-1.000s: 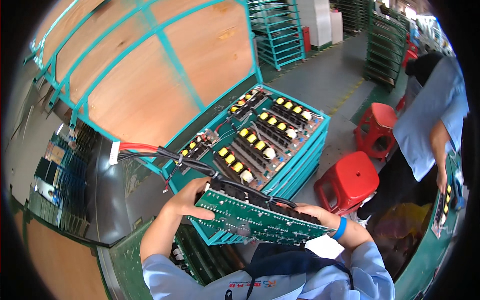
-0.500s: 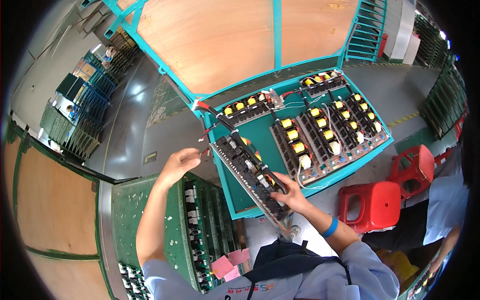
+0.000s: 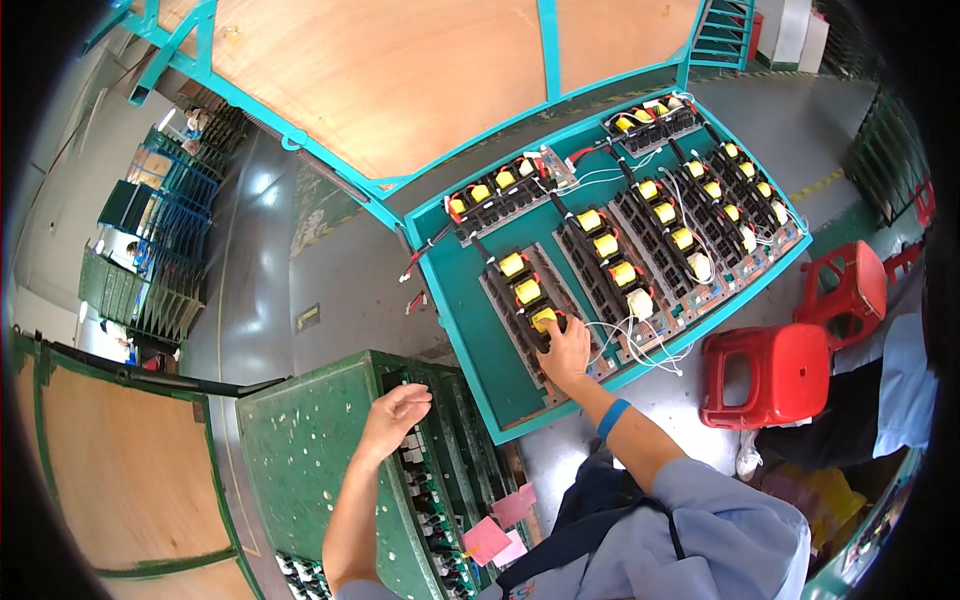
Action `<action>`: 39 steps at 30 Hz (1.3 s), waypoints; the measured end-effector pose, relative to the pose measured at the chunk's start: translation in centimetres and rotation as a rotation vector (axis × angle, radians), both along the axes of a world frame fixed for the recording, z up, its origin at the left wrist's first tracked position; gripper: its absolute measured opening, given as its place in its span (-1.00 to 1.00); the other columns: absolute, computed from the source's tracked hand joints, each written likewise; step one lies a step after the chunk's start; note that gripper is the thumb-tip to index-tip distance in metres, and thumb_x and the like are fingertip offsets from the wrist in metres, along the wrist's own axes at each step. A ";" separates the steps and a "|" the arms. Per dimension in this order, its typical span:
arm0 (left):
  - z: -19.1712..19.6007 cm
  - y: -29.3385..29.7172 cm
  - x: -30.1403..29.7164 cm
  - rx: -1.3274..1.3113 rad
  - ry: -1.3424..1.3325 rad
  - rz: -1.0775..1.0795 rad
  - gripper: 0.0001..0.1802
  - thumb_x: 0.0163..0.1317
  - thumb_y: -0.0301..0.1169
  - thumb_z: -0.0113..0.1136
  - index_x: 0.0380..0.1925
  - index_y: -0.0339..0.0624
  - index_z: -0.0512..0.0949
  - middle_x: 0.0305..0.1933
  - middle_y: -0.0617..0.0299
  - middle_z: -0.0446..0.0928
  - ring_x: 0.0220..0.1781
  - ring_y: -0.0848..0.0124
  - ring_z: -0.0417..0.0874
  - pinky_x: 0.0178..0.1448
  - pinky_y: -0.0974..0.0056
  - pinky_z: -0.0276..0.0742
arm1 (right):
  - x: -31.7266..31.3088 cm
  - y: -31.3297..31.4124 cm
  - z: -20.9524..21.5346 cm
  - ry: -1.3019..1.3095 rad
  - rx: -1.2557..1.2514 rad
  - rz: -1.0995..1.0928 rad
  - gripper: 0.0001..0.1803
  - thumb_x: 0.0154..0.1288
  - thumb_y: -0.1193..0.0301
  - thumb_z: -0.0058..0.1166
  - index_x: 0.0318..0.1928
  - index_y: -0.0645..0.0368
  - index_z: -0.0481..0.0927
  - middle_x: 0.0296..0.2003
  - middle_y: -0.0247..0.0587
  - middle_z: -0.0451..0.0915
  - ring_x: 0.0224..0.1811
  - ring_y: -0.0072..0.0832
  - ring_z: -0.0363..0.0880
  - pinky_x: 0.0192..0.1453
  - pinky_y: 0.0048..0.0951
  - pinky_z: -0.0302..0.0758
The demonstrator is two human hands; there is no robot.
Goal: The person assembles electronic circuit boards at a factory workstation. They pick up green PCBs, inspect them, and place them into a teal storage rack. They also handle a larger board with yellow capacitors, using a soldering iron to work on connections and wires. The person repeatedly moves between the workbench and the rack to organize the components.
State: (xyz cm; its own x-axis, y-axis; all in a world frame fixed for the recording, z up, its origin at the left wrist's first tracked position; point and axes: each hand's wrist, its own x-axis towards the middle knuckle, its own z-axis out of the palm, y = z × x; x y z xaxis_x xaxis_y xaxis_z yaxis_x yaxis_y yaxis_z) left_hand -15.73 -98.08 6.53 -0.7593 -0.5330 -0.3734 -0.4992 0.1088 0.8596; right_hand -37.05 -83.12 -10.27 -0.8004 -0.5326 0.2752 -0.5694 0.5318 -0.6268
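Observation:
A circuit board with a row of yellow coils [image 3: 526,291] lies at the left of a shallow teal tray [image 3: 470,362]. My right hand [image 3: 567,352], with a blue band on its wrist, has its fingers closed over the board's near end, by the last yellow coil. My left hand [image 3: 397,415] is open and empty above the edge of a green cabinet [image 3: 300,440]. Beside the held board, another coil board [image 3: 606,245] and several more stand in a row to the right. White wires trail over their near ends.
A smaller coil board [image 3: 495,200] lies along the tray's far side. A teal-framed wooden panel [image 3: 400,80] rises behind the tray. Red stools [image 3: 765,375] stand at the right, close to another person's sleeve [image 3: 908,380]. Pink paper slips [image 3: 487,540] hang on the green cabinet.
The board went from being held tilted above the tray to lying flat in it, coils facing up. My left hand moved nearer and right, over the cabinet's edge.

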 end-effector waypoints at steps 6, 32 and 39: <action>6.8 -2.9 -7.3 -0.452 0.134 -0.067 -0.78 0.06 -0.45 0.11 -0.25 -0.25 0.49 -0.25 0.23 0.53 -0.17 0.49 0.51 -0.07 0.37 0.41 | -0.7 -1.0 -0.2 -0.055 0.125 -0.037 -0.41 -0.29 0.38 0.27 -0.11 0.03 0.38 -0.10 -0.01 0.27 -0.03 -0.16 0.22 -0.01 -0.23 0.16; 37.8 -13.3 -37.6 -1.923 0.094 0.182 -0.21 -0.13 0.14 0.10 -0.07 -0.32 0.35 -0.12 -0.13 0.43 -0.04 0.04 0.43 0.03 0.11 0.31 | -0.3 30.4 1.8 -0.767 -0.123 -0.181 -0.72 -0.03 0.35 0.07 -0.27 0.20 0.52 -0.45 -0.14 0.56 -0.40 -0.35 0.55 -0.28 -0.41 0.48; 33.3 0.7 -30.4 -1.745 0.058 -0.342 -0.44 -0.10 -0.20 0.23 -0.12 -0.32 0.37 -0.30 -0.13 0.49 -0.27 0.05 0.53 -0.24 0.14 0.41 | 2.7 26.4 2.4 -0.601 0.111 0.273 -0.66 -0.01 0.30 0.03 -0.17 0.12 0.48 -0.30 -0.11 0.53 -0.25 -0.21 0.51 -0.16 -0.28 0.43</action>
State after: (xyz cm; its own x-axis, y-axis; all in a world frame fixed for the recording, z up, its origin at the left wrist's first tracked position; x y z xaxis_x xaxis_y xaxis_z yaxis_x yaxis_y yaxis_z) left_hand -46.11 -97.43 39.83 -0.9009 -0.0738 0.4277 -0.2370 0.9092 -0.3424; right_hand -34.38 -56.75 -7.91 -0.6300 -0.7372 -0.2444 -0.2618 0.4978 -0.8268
